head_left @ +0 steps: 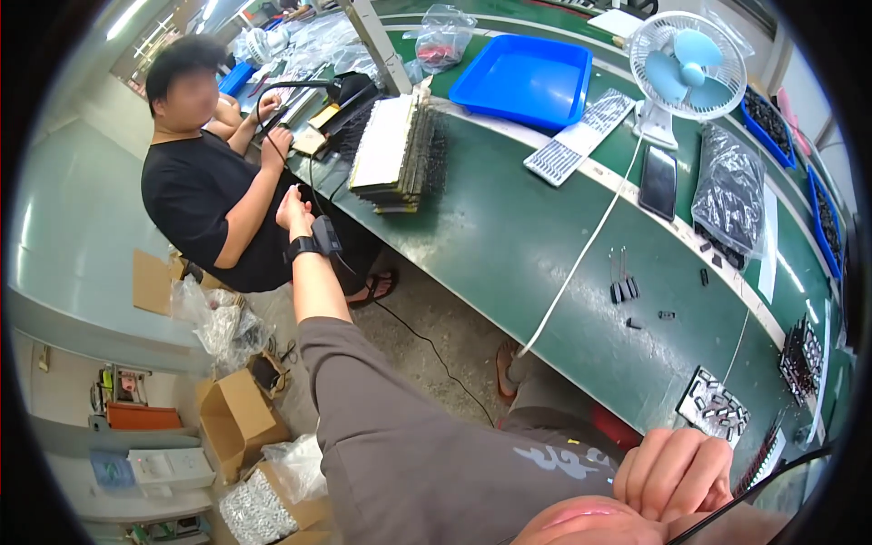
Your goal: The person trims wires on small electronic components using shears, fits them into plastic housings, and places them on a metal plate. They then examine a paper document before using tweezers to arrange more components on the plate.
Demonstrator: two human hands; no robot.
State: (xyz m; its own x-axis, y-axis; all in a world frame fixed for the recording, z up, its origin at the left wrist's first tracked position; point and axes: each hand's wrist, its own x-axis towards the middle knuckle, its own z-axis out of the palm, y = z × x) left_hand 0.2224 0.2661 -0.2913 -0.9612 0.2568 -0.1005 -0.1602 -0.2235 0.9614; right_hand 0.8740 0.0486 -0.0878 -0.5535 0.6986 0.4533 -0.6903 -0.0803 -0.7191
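White-topped panel stack (386, 145) stands on green bench (472, 227), near left hand (295, 211): curled, can't tell if holding. Right hand (677, 472) bunched, contents hidden, nearest white tray (693, 400). Tray already carries small parts (719, 411); 3 black leaded components (625, 291) lie loose outside it.

Bright ceiling tubes (125, 18) light the scene; glare streaks the green table (509, 245) near its right edge. Fisheye distortion bends straight edges.

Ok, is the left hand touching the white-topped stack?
No, a visible gap separates the left hand from the white-topped stack on the green table.
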